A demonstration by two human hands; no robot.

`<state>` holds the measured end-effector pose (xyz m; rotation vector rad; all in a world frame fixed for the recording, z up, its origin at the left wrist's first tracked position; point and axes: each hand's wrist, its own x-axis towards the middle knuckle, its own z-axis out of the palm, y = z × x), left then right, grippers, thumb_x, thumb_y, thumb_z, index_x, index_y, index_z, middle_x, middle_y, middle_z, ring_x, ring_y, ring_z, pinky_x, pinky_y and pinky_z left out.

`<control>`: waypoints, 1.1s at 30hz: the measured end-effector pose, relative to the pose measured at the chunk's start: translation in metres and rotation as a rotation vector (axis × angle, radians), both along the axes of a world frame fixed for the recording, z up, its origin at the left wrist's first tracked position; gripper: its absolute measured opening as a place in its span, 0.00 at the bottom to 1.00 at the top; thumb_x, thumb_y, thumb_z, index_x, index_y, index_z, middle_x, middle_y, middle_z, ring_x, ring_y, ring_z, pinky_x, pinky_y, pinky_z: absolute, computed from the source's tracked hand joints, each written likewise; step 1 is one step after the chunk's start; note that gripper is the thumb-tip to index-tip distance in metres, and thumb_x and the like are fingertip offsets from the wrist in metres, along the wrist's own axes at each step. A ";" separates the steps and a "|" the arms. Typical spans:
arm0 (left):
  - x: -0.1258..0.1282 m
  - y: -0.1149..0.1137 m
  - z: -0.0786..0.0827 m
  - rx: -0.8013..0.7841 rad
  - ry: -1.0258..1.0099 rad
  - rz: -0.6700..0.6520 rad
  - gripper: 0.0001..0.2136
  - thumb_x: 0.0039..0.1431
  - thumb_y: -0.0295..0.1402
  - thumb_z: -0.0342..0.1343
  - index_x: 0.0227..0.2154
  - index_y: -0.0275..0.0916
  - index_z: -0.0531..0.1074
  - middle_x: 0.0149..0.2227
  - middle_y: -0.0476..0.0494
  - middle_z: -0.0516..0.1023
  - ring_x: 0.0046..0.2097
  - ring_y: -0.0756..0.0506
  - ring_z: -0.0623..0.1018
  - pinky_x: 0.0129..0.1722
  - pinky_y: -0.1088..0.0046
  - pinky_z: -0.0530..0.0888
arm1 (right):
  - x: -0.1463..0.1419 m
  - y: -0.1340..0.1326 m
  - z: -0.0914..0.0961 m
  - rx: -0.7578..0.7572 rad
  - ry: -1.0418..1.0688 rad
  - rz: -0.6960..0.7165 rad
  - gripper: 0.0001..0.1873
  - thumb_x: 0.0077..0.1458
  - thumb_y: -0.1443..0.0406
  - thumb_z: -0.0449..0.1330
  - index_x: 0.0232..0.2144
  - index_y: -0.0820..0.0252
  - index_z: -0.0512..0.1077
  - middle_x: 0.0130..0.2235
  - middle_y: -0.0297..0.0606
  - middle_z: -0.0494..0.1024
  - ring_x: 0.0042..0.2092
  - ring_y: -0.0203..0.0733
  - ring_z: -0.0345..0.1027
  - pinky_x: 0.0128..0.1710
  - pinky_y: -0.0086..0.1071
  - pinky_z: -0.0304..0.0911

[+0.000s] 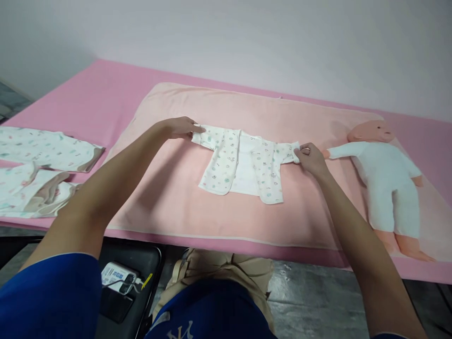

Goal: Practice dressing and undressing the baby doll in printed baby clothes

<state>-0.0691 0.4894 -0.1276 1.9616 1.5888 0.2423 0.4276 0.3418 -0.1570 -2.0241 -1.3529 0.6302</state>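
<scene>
A small white baby jacket [226, 165] with a speckled print is spread between my hands, its front panels parted and the plain inside of its back showing. My left hand [181, 127] pinches the cuff of the sleeve on the left. At the other side, my right hand [310, 157] grips the opposite cuff between thumb and fingers. Both sleeves are stretched outward over a peach blanket [169, 207]. A baby doll [386, 174] in a white suit lies face up to the right, one of its hands close to my right hand.
Folded printed baby clothes [45, 146] lie at the left end of the pink-covered table [88, 99]. A white wall stands behind the table. Below the front edge, a black chair [141, 263] carries a white power bank [118, 275] with a cable and a dark phone-like object [115, 306].
</scene>
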 end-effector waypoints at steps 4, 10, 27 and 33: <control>0.010 -0.003 -0.007 -0.087 0.063 0.064 0.30 0.52 0.53 0.68 0.54 0.40 0.80 0.48 0.31 0.86 0.50 0.33 0.82 0.50 0.56 0.78 | -0.013 -0.003 0.010 0.100 -0.291 0.017 0.11 0.63 0.60 0.64 0.46 0.58 0.72 0.46 0.49 0.83 0.50 0.53 0.74 0.54 0.45 0.66; 0.069 -0.019 0.002 0.485 0.165 -0.448 0.28 0.62 0.38 0.60 0.65 0.38 0.72 0.70 0.27 0.71 0.71 0.27 0.65 0.69 0.47 0.64 | -0.123 -0.066 0.029 0.207 -0.324 0.313 0.14 0.73 0.53 0.57 0.47 0.55 0.75 0.47 0.44 0.82 0.49 0.52 0.73 0.49 0.42 0.64; 0.149 -0.008 0.046 -0.064 0.421 -0.712 0.12 0.41 0.40 0.69 0.32 0.45 0.80 0.37 0.39 0.81 0.47 0.29 0.80 0.48 0.51 0.71 | -0.230 -0.097 0.012 -0.200 -0.179 0.484 0.22 0.66 0.46 0.65 0.48 0.55 0.71 0.39 0.40 0.82 0.42 0.51 0.77 0.38 0.36 0.59; 0.133 0.000 0.038 0.034 0.381 -0.664 0.15 0.46 0.38 0.63 0.38 0.45 0.82 0.41 0.35 0.82 0.49 0.29 0.80 0.49 0.51 0.72 | -0.223 -0.087 0.023 -0.287 -0.103 0.520 0.16 0.65 0.49 0.68 0.41 0.54 0.74 0.39 0.37 0.82 0.41 0.46 0.75 0.38 0.35 0.60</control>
